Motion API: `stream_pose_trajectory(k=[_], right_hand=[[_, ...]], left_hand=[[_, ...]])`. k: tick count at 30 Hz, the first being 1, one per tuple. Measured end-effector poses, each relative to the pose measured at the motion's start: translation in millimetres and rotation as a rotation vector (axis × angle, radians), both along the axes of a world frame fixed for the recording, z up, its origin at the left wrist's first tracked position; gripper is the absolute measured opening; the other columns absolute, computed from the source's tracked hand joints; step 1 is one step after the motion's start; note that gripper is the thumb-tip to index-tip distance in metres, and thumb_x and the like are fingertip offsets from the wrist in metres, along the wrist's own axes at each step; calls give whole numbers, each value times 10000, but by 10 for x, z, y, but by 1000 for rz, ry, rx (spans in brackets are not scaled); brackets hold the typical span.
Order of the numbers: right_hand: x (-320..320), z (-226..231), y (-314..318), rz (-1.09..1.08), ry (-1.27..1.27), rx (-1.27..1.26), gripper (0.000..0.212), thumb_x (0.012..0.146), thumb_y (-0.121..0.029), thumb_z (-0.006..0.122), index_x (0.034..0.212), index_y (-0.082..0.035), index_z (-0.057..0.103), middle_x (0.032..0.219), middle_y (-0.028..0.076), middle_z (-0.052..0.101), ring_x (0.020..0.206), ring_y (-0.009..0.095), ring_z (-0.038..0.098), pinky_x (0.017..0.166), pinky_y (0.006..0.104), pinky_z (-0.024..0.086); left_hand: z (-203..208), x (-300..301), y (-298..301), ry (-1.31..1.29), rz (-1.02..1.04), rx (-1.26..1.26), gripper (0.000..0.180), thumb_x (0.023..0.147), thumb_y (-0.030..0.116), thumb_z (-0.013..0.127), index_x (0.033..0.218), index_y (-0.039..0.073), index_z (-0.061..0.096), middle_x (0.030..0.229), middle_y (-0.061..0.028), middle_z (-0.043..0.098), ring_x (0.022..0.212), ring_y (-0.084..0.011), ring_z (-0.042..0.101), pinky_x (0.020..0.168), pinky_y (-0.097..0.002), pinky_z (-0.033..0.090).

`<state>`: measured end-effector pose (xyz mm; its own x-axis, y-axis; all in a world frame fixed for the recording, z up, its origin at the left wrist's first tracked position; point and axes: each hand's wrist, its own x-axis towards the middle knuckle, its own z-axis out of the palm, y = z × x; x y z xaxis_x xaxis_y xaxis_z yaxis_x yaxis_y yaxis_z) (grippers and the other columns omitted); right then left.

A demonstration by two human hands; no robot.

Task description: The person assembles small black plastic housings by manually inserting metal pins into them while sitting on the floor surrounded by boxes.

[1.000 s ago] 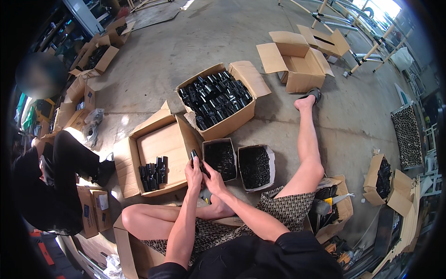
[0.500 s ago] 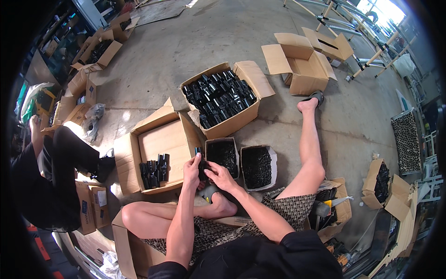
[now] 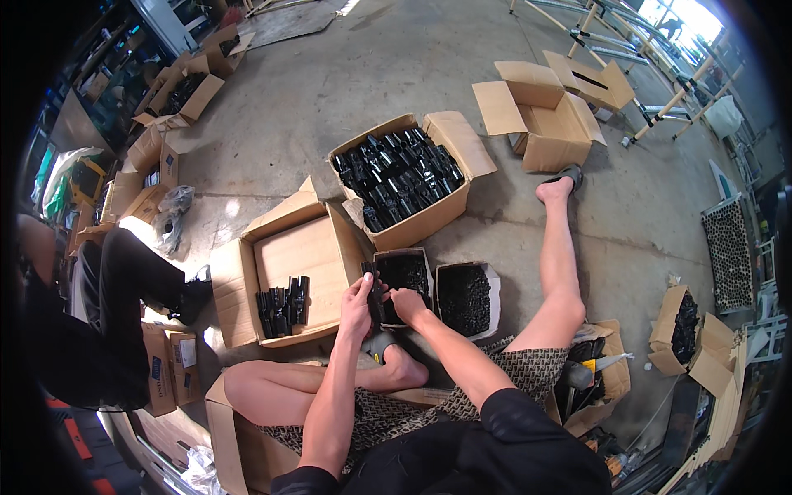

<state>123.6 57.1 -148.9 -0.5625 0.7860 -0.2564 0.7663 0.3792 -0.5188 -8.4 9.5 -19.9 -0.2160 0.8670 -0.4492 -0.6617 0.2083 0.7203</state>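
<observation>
Left hand [image 3: 357, 305] grips black tubular connector [image 3: 369, 269]; right hand [image 3: 407, 305] bunches beside it, contents unclear. Packed carton [image 3: 427, 221] ahead looks full; open carton [image 3: 304, 252] left of hands holds only a few.

A black short-sleeved top [image 3: 445, 458], beige-and-dark patterned shorts [image 3: 525, 371] and dark slip-on shoes [image 3: 576, 176] are worn; one shoe is marked with yellow.

Left hand [image 3: 358, 305]: open carton [image 3: 301, 252] is bordering leftward.
Right hand [image 3: 408, 306]: small boxes [image 3: 495, 305] are crowding ahead.
Floor [image 3: 507, 219]: is lying open between filled carton [image 3: 425, 224] and right leg [image 3: 563, 260].
</observation>
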Motion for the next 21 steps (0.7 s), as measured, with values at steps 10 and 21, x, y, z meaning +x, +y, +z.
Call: stream_pose_trajectory(k=[10,21], right_hand=[[157,317,7,-305,385,-56,198,825,-200,725,772,-31,635,728,189,681,699,338,697,615,402,534],[668,758,131,-585,814,-587,95,892,-40,633,914,42,592,823,125,686,671,185,706,576,285,578]], left_hand=[[5,100,-59,623,-396,-8,334,988,306,618,1058,-15,676,784,-36,666,669,-86,603,587,-245,502],[70,104,-141,1130,-436,-2,420,868,264,737,1138,-48,661,895,-222,705,808,-311,696,718,-390,529]])
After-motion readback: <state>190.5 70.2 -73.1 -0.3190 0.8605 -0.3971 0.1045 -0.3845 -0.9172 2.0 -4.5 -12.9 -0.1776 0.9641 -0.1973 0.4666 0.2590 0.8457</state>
